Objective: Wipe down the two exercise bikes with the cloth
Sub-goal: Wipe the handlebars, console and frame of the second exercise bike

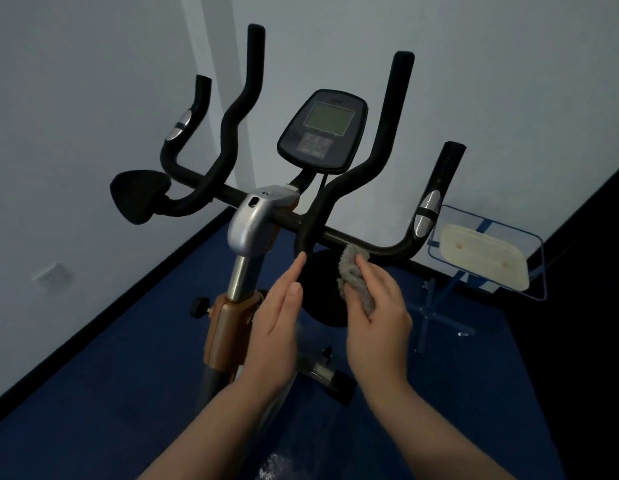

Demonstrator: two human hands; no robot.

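Grey, fuzzy fabric describes the crumpled wiping cloth (355,277), which I hold in my right hand (377,317). My fingers curl round its lower part, with the thumb pressed on top. The cloth's upper end touches the underside of the black foam-covered handlebar (363,242) of the exercise bike (247,226), just right of where the right inner upright grip joins the crossbar.

My left hand (275,329) is just beside the right hand, fingers straight and together, holding nothing. The fingertips (297,263) point up toward the crossbar; I cannot tell whether they touch it.

The handlebar carries four upright black grips. The two outer grips each bear a silver oval sensor plate (426,214). A silver moulded clamp housing (256,220) joins the crossbar to a chrome stem, which enters a copper-brown frame collar (228,327) with a black adjustment knob (200,303) on its left side.

Above the crossbar sits a dark rounded console with a grey-green screen (323,128). Markings beneath the screen are too blurred to read; no brand name is legible.

To the right stands a blue wire-frame rack (538,271) holding a cream rectangular pad (484,256). The floor is blue (110,393); the walls are pale grey (76,98), with a white wall socket (52,277) low on the left.
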